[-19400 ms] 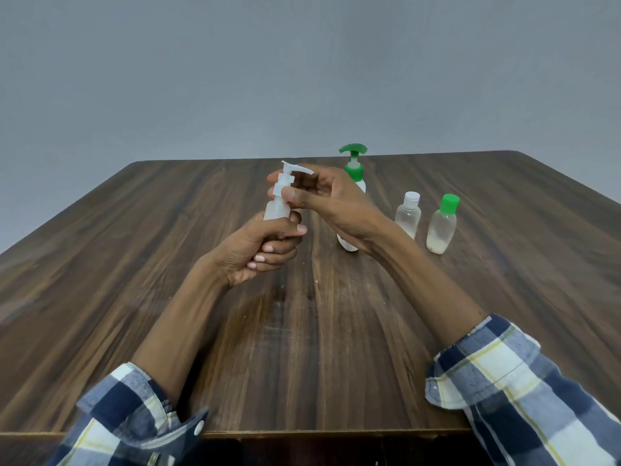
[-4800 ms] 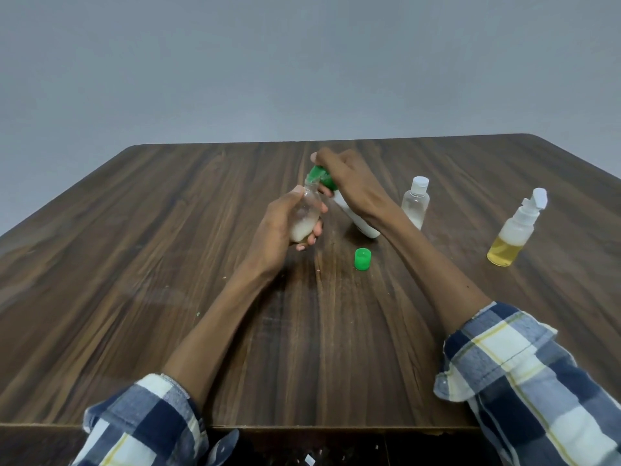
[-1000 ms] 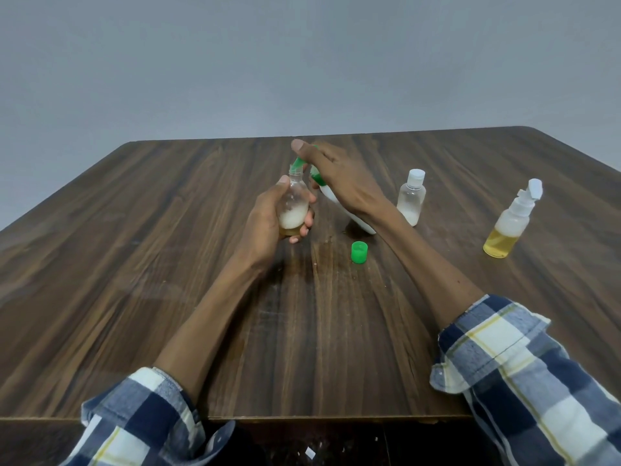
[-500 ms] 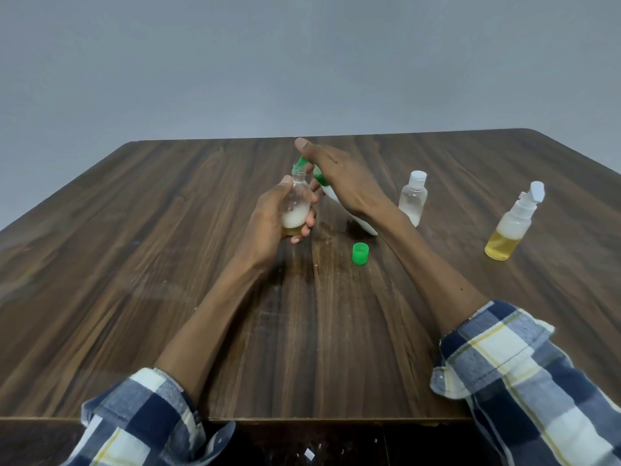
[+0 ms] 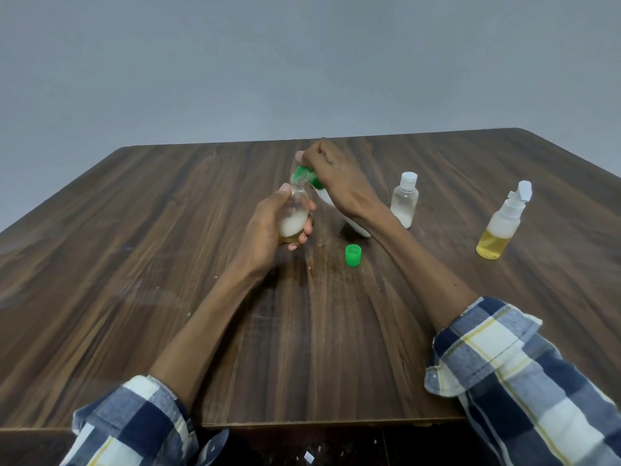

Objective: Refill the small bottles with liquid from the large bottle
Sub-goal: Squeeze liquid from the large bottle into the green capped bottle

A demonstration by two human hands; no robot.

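Note:
My left hand (image 5: 265, 230) grips a small clear bottle (image 5: 295, 213), uncapped and partly filled with white liquid, tilted slightly. My right hand (image 5: 336, 183) presses down on the green pump head (image 5: 307, 173) of the large white bottle (image 5: 353, 223), which leans with its base on the table; the nozzle sits at the small bottle's mouth. The small bottle's green cap (image 5: 353, 255) lies on the table in front of the large bottle. Most of the large bottle is hidden behind my right wrist.
A small clear bottle with a white cap (image 5: 404, 200) stands right of my right hand. Further right stands a spray bottle with yellow liquid (image 5: 500, 227). The wooden table (image 5: 134, 264) ends at a near edge just before my plaid sleeves.
My right hand's fingers have curled down onto the green pump head, which was under a straighter finger half a second ago. The small bottle stays in my left hand at the nozzle.

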